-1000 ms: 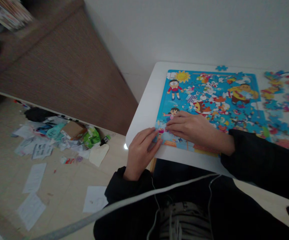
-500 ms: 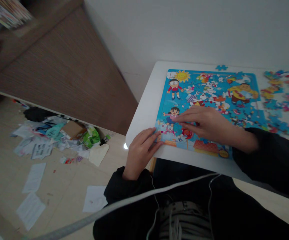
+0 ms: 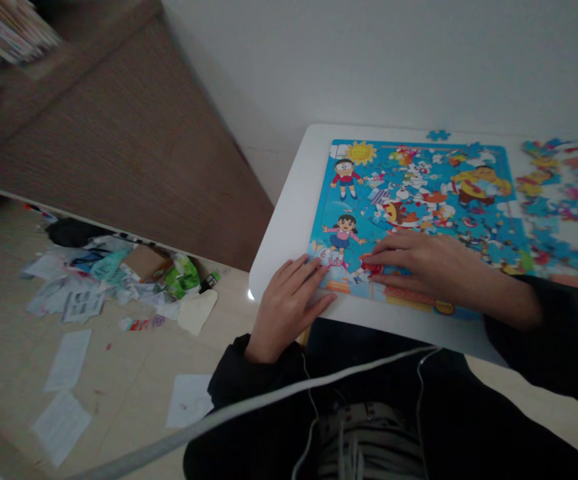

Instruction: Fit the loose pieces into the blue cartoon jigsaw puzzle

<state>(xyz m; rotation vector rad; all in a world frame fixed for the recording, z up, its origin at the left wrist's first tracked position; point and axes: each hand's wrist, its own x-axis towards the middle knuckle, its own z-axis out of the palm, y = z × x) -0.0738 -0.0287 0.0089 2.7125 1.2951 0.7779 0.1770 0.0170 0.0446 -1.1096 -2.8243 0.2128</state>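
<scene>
A blue cartoon jigsaw puzzle lies in its tray on the white table. Its left side shows a sun and two joined figures, while loose pieces cover much of the middle. My left hand rests flat at the near left corner, fingers stretched over the tray's edge and holding nothing. Low over the puzzle, my right hand has its thumb and fingers closed about a red puzzle piece. That hand hides part of the lower middle of the picture.
Many loose puzzle pieces are heaped right of the tray. One blue piece lies behind it near the wall. A wooden cabinet stands to the left. Papers and a cardboard box litter the floor. A pale cable crosses before my lap.
My right hand has moved from the girl figure, down and to the right, onto the red piece. The left hand's fingers have shifted slightly over the corner, with the thumb now further out.
</scene>
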